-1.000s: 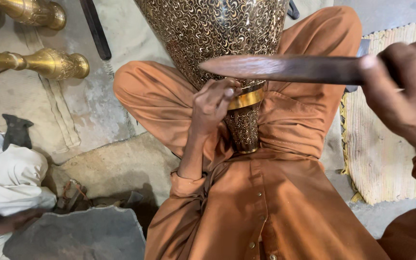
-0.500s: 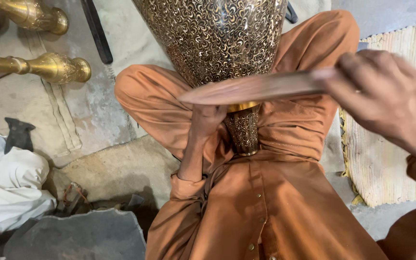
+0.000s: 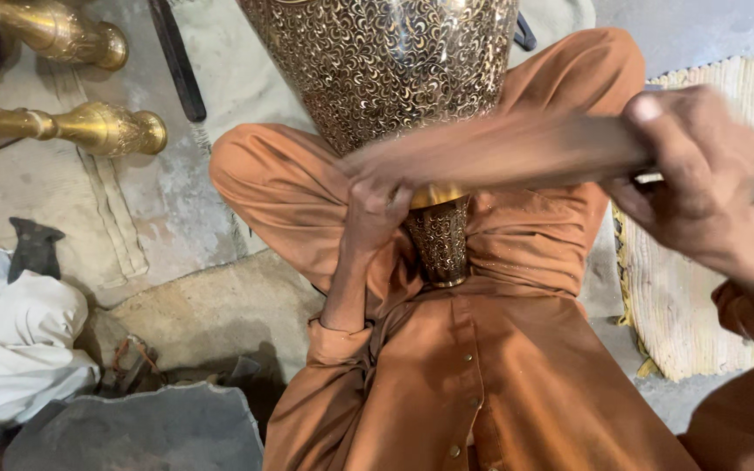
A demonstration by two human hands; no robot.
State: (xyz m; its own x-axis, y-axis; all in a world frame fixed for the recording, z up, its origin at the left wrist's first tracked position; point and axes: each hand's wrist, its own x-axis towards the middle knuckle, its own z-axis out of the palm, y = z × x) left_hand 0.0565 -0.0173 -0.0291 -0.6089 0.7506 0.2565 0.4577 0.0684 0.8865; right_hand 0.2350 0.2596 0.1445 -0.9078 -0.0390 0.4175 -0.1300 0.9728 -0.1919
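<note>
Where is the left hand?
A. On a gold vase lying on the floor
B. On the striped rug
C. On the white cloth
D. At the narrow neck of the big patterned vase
D: the left hand is pressed against the vase where it narrows, in the person's lap, while the right hand holds a long flat tool across it.

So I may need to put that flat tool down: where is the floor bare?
Bare stone floor lies between the two brass stands, the white cloth bundle and the bent knee. The striped woven mat under the right hand is open too. The lap is crowded: engraved brass vase, left hand, long flat tool.
</note>
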